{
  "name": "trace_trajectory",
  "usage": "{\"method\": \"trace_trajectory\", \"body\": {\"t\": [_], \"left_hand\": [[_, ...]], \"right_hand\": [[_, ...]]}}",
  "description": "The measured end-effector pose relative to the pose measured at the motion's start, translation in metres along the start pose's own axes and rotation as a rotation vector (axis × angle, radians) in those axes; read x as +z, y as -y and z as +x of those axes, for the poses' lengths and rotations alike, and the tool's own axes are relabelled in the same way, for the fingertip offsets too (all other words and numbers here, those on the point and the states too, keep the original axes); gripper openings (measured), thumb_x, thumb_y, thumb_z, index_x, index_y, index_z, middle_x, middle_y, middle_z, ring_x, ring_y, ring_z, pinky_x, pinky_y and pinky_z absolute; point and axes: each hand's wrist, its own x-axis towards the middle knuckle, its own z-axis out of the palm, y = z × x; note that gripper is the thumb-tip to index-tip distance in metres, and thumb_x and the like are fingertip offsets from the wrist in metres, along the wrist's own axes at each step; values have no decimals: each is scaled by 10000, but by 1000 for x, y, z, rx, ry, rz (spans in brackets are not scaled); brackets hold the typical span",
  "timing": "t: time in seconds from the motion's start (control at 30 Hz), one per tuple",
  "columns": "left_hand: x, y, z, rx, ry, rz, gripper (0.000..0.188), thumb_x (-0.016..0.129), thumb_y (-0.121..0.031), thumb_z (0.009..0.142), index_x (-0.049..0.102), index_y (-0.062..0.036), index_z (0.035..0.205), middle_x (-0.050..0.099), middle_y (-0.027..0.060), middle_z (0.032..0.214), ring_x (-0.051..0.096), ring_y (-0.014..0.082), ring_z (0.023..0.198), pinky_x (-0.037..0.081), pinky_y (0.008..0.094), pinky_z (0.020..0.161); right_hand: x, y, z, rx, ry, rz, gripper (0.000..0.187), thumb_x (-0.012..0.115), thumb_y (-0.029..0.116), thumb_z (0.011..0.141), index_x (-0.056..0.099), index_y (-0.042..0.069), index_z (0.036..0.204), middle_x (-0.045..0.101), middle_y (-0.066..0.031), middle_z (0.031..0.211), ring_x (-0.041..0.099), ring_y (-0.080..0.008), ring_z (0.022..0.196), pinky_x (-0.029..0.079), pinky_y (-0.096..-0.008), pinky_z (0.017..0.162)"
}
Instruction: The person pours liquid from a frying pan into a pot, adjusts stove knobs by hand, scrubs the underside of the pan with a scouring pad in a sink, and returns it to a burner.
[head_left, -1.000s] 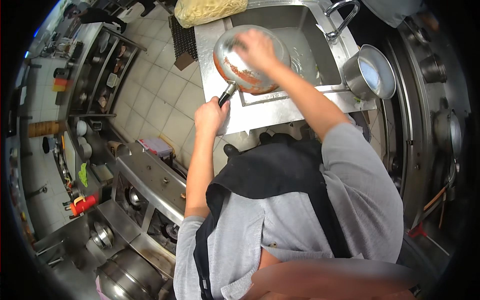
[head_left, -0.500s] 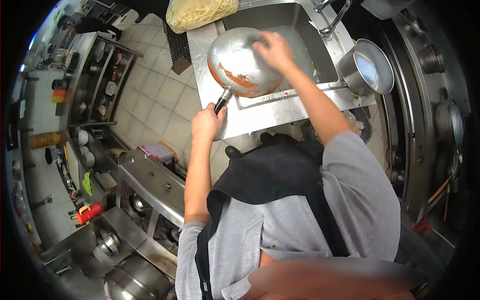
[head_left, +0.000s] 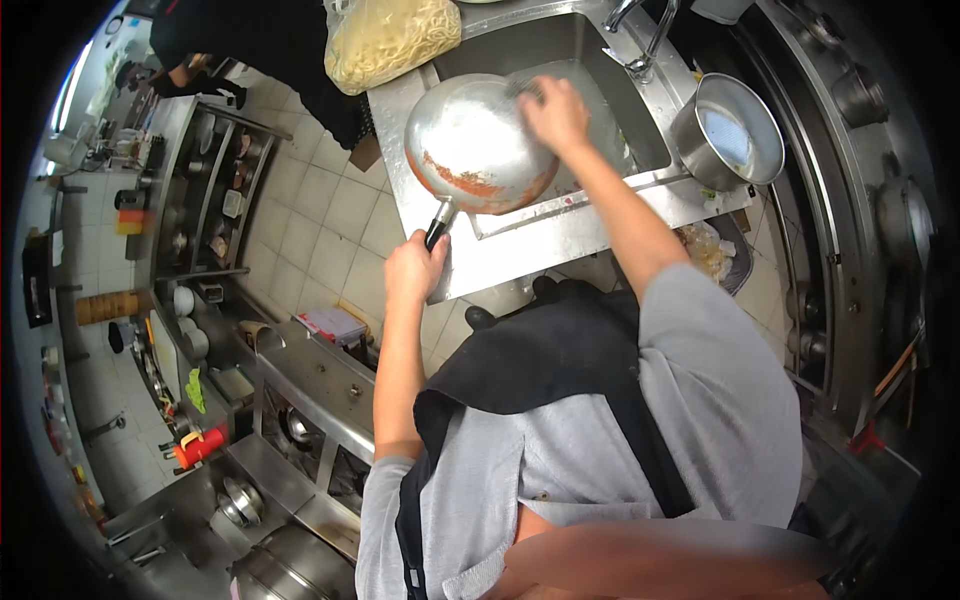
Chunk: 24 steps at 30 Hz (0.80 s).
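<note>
A metal wok [head_left: 468, 130] is tipped bottom up over the near left rim of the sink [head_left: 645, 128], with reddish-orange stains along its near side. My left hand [head_left: 414, 266] is closed round its black handle [head_left: 436, 231]. At the wok's far right edge, my right hand [head_left: 556, 112] is closed on a dark grey scouring pad [head_left: 518, 88], which appears pressed against the wok's outside. The fingers partly cover the pad. Below the wok, the sink's inside is partly hidden; some water and bits of food show in it.
A clear bag of pale noodles [head_left: 392, 42] rests on the sink's far left corner. To the right of the basin stands a deep steel pot [head_left: 728, 135], below the tap [head_left: 640, 62]. A person in dark clothes [head_left: 265, 50] stands at the far left. A stove [head_left: 325, 380] is at my left.
The wok has shifted slightly left and down in view. My right hand and the pad have moved a little across its edge. A person in dark clothes has come in at the far left.
</note>
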Motion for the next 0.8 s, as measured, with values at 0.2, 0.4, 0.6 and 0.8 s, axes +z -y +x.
{"method": "trace_trajectory", "body": {"t": [0.2, 0.4, 0.6, 0.8], "left_hand": [[1, -5, -2, 23, 18, 19, 459, 593, -484, 941, 652, -34, 1011, 707, 255, 876, 684, 436, 875, 529, 522, 795], [4, 0, -5, -31, 60, 24, 472, 582, -481, 944, 663, -22, 1018, 713, 254, 910, 686, 432, 899, 531, 514, 818], [3, -13, -2, 30, 49, 18, 500, 581, -500, 939, 662, -17, 1039, 704, 268, 910, 676, 443, 906, 520, 517, 816], [4, 3, -7, -23, 59, 4, 482, 584, -488, 940, 661, -22, 1037, 709, 259, 919, 681, 435, 914, 524, 514, 825]], "right_hand": [[-10, -21, 2, 42, 70, 164, 489, 699, 436, 876, 657, 119, 1245, 643, -160, 1179, 634, -365, 1079, 515, -450, 920], [-25, 2, -78, -94, 68, 194, 523, 694, 439, 874, 646, 97, 1267, 642, -181, 1180, 626, -386, 1086, 502, -458, 946], [-14, -67, -26, 294, 57, 270, 546, 675, 459, 890, 631, 97, 1296, 638, -179, 1228, 622, -394, 1109, 500, -461, 952], [-30, 6, -97, -157, 108, 226, 486, 685, 428, 889, 650, 124, 1267, 639, -162, 1188, 611, -370, 1120, 500, -470, 945]]}}
